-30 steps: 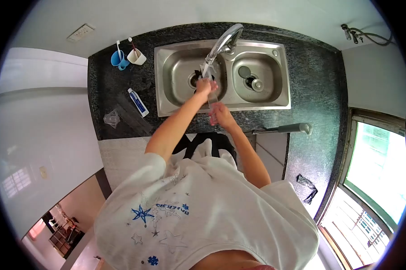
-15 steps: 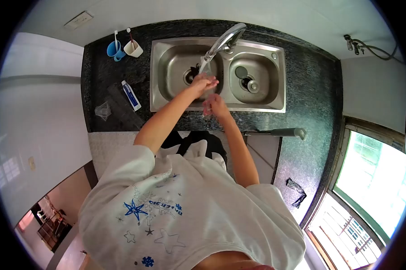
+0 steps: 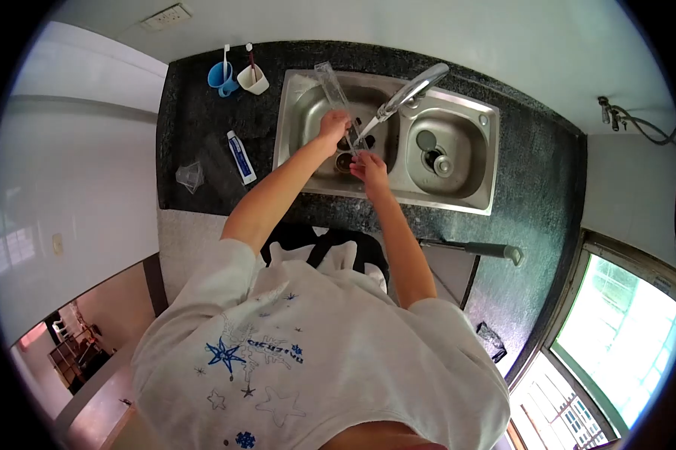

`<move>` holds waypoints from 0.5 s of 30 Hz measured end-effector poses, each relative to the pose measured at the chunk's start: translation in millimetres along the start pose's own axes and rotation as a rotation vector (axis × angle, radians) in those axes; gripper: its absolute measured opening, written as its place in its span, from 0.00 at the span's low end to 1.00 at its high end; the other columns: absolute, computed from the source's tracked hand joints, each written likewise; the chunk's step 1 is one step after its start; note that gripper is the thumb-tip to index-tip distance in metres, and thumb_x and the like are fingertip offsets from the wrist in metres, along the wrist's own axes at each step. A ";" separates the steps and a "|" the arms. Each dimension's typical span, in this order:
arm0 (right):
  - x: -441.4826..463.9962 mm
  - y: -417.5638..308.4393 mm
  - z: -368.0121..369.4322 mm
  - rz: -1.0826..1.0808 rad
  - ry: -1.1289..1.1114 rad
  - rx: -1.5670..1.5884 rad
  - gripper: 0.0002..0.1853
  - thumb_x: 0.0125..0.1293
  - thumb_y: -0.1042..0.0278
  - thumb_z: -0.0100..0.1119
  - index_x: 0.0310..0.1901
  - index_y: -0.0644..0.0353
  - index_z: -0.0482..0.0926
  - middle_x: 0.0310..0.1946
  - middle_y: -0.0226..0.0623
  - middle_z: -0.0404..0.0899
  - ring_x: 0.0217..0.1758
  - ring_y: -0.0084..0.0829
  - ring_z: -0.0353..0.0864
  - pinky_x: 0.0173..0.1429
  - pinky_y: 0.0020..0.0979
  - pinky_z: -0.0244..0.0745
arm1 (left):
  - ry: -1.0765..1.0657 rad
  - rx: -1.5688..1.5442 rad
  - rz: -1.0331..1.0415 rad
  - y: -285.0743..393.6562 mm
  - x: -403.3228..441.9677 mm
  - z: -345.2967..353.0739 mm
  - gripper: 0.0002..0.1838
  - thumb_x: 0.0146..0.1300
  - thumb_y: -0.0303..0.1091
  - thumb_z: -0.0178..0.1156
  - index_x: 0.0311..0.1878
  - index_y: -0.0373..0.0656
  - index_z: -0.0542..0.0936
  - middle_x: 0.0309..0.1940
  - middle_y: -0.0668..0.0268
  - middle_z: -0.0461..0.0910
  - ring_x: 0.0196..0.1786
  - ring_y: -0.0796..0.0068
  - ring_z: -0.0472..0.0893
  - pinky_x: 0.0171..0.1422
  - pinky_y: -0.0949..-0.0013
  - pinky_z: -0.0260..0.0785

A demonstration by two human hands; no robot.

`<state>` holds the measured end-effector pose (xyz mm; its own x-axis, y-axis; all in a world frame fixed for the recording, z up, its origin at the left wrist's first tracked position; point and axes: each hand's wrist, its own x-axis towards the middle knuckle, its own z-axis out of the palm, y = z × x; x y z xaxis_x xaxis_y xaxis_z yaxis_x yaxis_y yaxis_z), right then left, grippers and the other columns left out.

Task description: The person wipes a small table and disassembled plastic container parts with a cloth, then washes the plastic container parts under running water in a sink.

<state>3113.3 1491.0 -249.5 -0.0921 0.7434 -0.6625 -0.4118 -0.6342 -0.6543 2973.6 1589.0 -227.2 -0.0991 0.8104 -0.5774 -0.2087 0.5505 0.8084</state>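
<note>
Over the left basin of the steel sink (image 3: 275, 150), a long, narrow clear plastic piece (image 3: 332, 86) slants from the upper left down to the right. I cannot make out exactly what it is. My left hand (image 3: 334, 128) is closed around its middle. The fingers of my right hand (image 3: 371, 168) pinch its lower end. Just right of both hands, the chrome faucet (image 3: 416, 86) pours a stream of water onto the piece. Below it, the basin drain shows in part, with small dark bits near it.
A blue cup (image 3: 222, 79) and a white cup (image 3: 253, 80), each with a toothbrush, stand at the back left. A toothpaste tube (image 3: 241, 157) and a crumpled clear plastic item (image 3: 190, 177) lie left of the sink. The right basin (image 3: 458, 150) holds a drain strainer (image 3: 443, 166). A grey handle (image 3: 494, 251) juts out in front.
The clear plastic piece now extends up past my left hand, lengthwise under the faucet. Both hands are closed on it, where earlier the left fingers were spread. The view has shifted slightly.
</note>
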 end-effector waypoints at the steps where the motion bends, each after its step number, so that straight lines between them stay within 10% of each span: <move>1: 8.4 0.1 1.7 -0.022 0.037 0.062 0.14 0.69 0.65 0.55 0.52 0.62 0.76 0.38 0.38 0.82 0.36 0.30 0.83 0.42 0.31 0.81 | -0.004 0.044 -0.030 3.2 -2.5 0.1 0.11 0.70 0.29 0.53 0.54 0.43 0.69 0.47 0.64 0.78 0.45 0.71 0.80 0.49 0.66 0.75; 15: 52.7 -14.3 -1.2 -0.065 -0.002 -0.043 0.14 0.69 0.68 0.57 0.52 0.64 0.73 0.38 0.36 0.81 0.39 0.28 0.84 0.44 0.29 0.80 | -0.085 0.001 -0.163 -21.9 -16.2 -14.2 0.24 0.69 0.33 0.55 0.66 0.40 0.64 0.60 0.59 0.71 0.61 0.65 0.74 0.63 0.62 0.69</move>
<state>3115.4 1539.0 -275.5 -0.0685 0.7836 -0.6175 -0.3773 -0.5933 -0.7111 2965.9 1561.0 -237.2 0.0183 0.7244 -0.6891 -0.2144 0.6760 0.7050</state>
